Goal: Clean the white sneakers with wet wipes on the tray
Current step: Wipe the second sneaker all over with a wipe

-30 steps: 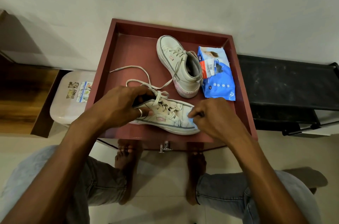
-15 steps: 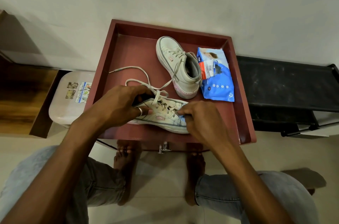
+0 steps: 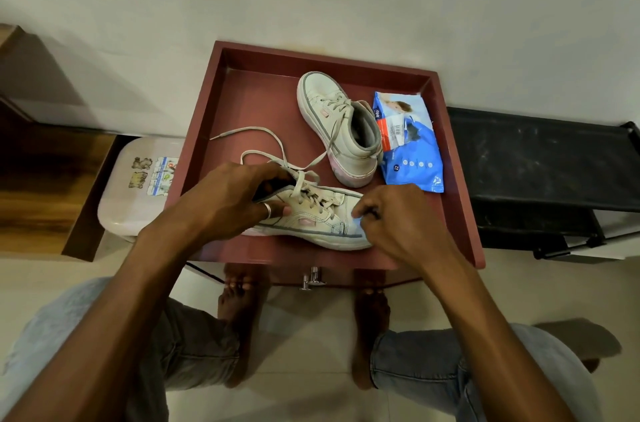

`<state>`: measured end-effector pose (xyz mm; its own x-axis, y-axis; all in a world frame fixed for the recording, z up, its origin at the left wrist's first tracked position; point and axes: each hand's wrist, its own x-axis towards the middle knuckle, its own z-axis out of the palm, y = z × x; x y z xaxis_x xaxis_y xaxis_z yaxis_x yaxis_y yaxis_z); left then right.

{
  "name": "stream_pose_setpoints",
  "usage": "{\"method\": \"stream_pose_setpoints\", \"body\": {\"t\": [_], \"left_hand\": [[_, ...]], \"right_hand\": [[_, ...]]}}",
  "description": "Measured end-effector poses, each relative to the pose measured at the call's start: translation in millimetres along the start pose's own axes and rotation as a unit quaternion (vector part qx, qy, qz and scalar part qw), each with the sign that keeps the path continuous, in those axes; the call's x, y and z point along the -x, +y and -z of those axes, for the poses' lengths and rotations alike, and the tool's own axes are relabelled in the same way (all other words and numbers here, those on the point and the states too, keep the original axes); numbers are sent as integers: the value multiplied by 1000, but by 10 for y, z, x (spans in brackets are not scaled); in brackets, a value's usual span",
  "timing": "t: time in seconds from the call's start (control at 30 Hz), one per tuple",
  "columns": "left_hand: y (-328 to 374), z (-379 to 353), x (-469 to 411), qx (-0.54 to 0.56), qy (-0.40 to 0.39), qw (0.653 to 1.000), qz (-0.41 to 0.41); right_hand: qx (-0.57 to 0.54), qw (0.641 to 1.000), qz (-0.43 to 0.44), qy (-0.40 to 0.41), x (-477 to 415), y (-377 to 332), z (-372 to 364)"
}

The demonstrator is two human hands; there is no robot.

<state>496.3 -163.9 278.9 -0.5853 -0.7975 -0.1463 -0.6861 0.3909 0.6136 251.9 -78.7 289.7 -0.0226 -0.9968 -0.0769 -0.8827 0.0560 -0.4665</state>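
Red tray (image 3: pixel 242 103) fills mid-frame w/ both sneakers in it. Far sneaker (image 3: pixel 339 131) stands upper centre, untouched, just beside the wipes pack (image 3: pixel 412 151) at right. Near sneaker (image 3: pixel 311 217) lies tilted along the tray's lower edge. Left hand (image 3: pixel 228 200) grips its heel end, thumb on the side, same as 1 s ago. Right hand (image 3: pixel 398 217) is curled, pinching a wipe (image 3: pixel 358 224) against the panel near the toe. Change: that hand slid from the toe tip in toward the laces and is now partway back, i.e. a rubbing stroke. Prob mid-clean on shoe one; shoe two not begun.
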Motion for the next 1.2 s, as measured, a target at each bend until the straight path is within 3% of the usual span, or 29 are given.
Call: {"method": "stream_pose_setpoints", "body": {"t": [0.1, 0.3, 0.5, 0.63, 0.7, 0.87, 1.03, 1.2], "left_hand": [[-1, 29, 49, 0, 17, 1000, -16], [-191, 241, 236, 5, 37, 999, 38], [-245, 292, 195, -2, 23, 999, 40], [-274, 312, 171, -1, 17, 999, 37], [-278, 313, 164, 5, 7, 999, 33], [-283, 320, 99, 4, 13, 999, 32], [-316, 305, 77, -5, 14, 999, 32], [-332, 298, 67, 8, 8, 1000, 18]], "right_hand": [[9, 998, 20, 56, -6, 35, -39], [-23, 994, 103, 6, -84, -201, -161], [3, 994, 50, 100, -144, -207, -234], [19, 993, 116, 18, -126, -413, -400], [25, 995, 93, 5, -122, -341, -278], [45, 990, 24, 130, -138, -106, -226], [38, 989, 121, 79, -93, -338, -334], [6, 989, 51, 135, -70, -110, -164]]}}
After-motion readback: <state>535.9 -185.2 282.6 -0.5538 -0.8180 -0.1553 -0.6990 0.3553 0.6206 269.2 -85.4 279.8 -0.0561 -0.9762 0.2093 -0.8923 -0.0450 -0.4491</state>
